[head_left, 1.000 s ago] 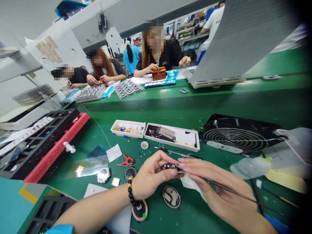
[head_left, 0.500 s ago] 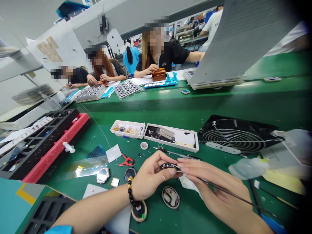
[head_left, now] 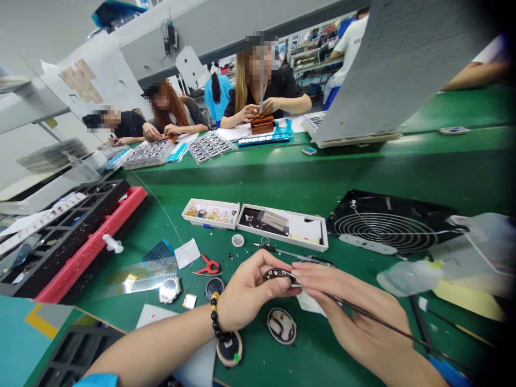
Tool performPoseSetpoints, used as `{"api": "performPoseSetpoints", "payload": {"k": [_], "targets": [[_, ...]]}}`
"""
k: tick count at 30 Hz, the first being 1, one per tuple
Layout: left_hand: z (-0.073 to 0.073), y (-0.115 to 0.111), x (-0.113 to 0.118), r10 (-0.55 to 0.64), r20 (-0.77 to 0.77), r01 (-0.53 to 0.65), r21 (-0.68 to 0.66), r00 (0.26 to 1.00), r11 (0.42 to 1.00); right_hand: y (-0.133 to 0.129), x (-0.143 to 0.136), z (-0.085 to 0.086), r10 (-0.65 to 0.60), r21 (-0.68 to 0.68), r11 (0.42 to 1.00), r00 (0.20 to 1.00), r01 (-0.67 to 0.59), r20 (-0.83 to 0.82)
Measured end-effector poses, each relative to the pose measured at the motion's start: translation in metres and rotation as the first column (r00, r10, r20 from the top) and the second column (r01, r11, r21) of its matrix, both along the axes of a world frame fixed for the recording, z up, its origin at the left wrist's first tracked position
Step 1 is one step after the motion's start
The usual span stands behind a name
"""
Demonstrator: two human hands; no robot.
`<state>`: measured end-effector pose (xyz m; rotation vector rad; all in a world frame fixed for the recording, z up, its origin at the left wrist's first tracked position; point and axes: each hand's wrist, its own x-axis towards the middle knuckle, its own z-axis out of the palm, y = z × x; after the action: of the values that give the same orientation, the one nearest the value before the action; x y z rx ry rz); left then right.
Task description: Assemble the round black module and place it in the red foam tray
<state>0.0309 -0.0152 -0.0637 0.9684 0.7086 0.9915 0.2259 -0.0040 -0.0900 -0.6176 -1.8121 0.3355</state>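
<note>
My left hand point(head_left: 245, 293), with a beaded bracelet at its wrist, pinches a small round dark part point(head_left: 277, 274) between thumb and fingers. Dark slim tweezers point(head_left: 363, 312) lie in my right hand point(head_left: 355, 306), their tip at the right edge of the round part. The fingers of both hands nearly meet there. Just below lies a round case piece point(head_left: 281, 325) on the green mat. A white cloth or paper piece point(head_left: 312, 303) shows under my right hand. Another round piece point(head_left: 229, 349) sits below my left wrist.
Two white trays point(head_left: 282, 227) hold small parts. Red clamp point(head_left: 208, 264), a watch case point(head_left: 169, 290) and a battery point(head_left: 189, 301) lie left. A black fan point(head_left: 387, 223) and a clear bottle point(head_left: 409, 277) stand right. Several people sit or stand across the bench.
My hands have barely moved; the round part is tilted slightly more toward the camera. Across the bench, a person in black has brought an outstretched arm back to the orange fixture.
</note>
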Motion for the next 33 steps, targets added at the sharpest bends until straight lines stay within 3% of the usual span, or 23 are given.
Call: {"api": "performPoseSetpoints", "payload": {"k": [10,16,23,30,33], "targets": [[0.000,0.003,-0.001,0.019,-0.016,-0.019,-0.012,1.000,1.000,-0.001,-0.002,-0.002,-0.024,0.009,1.000,0.998,0.023,0.055],[0.006,0.007,-0.002,-0.006,0.026,0.010,-0.152,1.000,0.988,0.006,-0.003,0.001,-0.057,-0.096,0.994,0.998,0.054,-0.029],[0.009,0.011,-0.003,0.031,-0.021,-0.035,-0.214,0.999,0.976,0.014,0.004,0.007,-0.224,-0.172,0.963,0.972,0.209,-0.076],[0.009,0.014,-0.006,0.075,0.005,-0.072,-0.229,0.997,0.971,0.015,0.001,-0.003,-0.138,-0.196,0.971,0.990,0.135,0.001],[0.009,0.018,-0.008,0.083,-0.008,-0.083,-0.229,0.997,0.970,0.015,0.003,-0.001,-0.177,-0.249,0.950,0.982,0.189,0.070]]}}
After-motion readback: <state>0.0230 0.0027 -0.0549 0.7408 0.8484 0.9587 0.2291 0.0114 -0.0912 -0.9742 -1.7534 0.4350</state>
